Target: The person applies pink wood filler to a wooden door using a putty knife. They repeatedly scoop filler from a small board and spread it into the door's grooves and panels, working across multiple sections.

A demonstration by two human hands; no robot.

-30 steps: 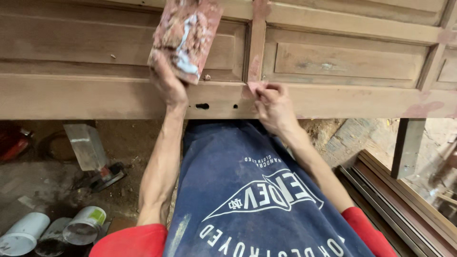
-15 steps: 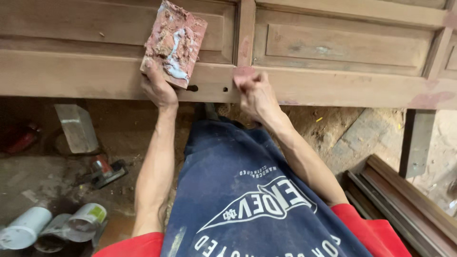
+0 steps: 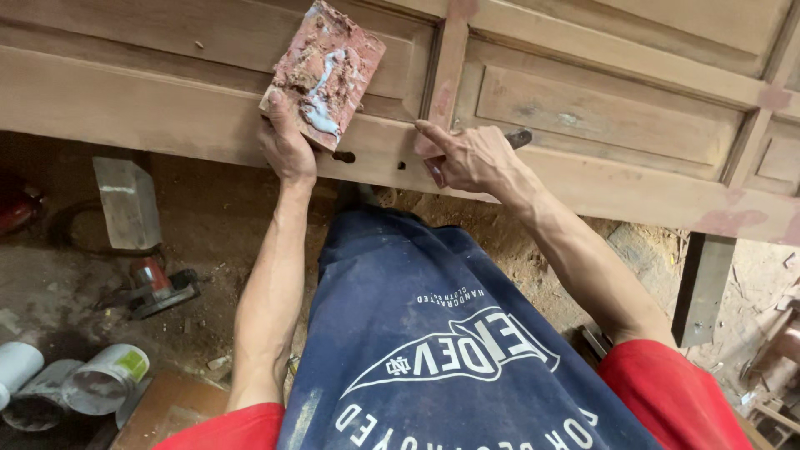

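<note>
My left hand (image 3: 286,147) holds up a flat board (image 3: 324,72) smeared with reddish filler and a streak of grey paste, resting against a wooden panelled door (image 3: 600,108) that lies across in front of me. My right hand (image 3: 471,158) grips a putty knife, its dark handle (image 3: 518,137) sticking out to the right and its blade pressed on the door's lower rail near two small holes (image 3: 343,157). A reddish filler patch runs up the vertical stile (image 3: 446,67) above that hand.
On the dirt floor to the left lie a power sander (image 3: 154,287), a grey metal piece (image 3: 127,202), and tipped white cans (image 3: 104,379). A dark wooden post (image 3: 702,287) supports the door at right. My blue apron (image 3: 433,350) fills the foreground.
My left hand lowered the filler board slightly. My right hand moved along the rail and turned, now showing the putty knife handle; the view shifted closer.
</note>
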